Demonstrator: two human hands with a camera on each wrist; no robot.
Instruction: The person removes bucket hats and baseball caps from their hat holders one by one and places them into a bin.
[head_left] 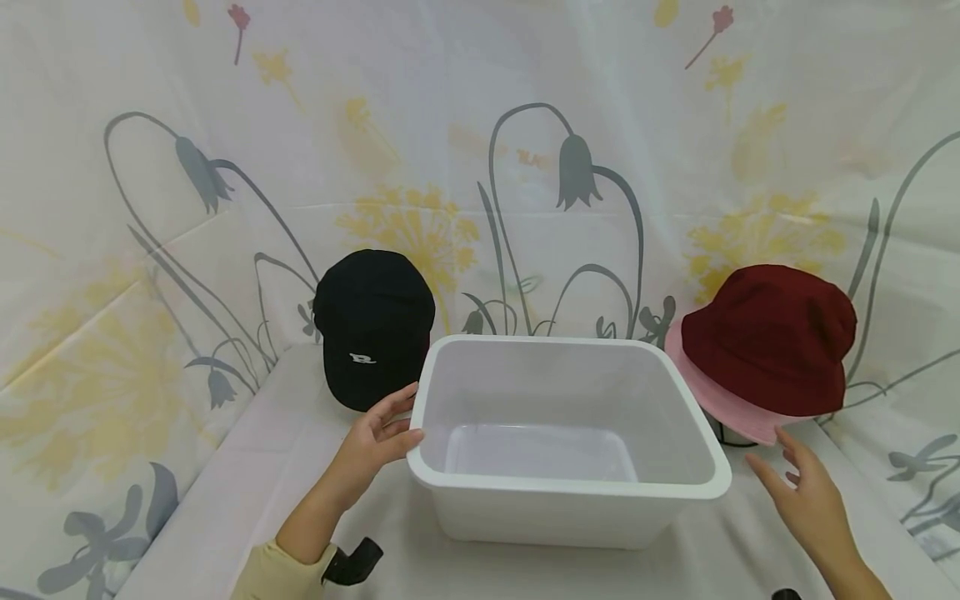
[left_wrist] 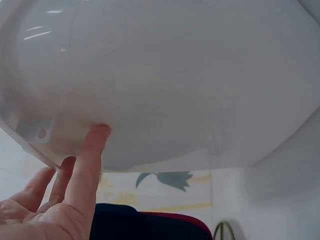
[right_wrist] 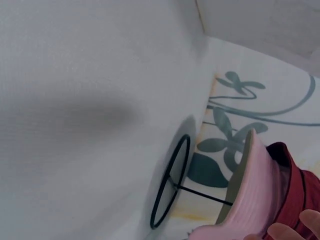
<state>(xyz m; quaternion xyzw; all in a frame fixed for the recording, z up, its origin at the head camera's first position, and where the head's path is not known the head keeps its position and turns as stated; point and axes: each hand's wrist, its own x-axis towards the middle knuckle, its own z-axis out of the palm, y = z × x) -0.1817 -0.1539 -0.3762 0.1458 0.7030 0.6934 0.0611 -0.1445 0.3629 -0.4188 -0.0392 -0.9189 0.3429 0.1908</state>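
Note:
A white plastic tub (head_left: 570,492) stands on the white surface between the hands. My left hand (head_left: 371,442) touches its left rim with the thumb; in the left wrist view, the tub's outer wall (left_wrist: 165,100) has a fingertip against it. To the right, my right hand (head_left: 810,492) has its fingers spread, an extended fingertip by the brim of a pink hat (head_left: 720,404). A dark red bucket hat (head_left: 772,342) covers most of the pink one. Both sit on a black wire stand (right_wrist: 170,182). In the right wrist view only fingertips show, overlapping the hats.
A black cap (head_left: 378,325) with a small white logo stands behind the tub's left corner, with a bit of red showing beneath it. Behind everything hangs a flower-printed cloth (head_left: 450,125). A black strap piece (head_left: 352,562) is at the left wrist.

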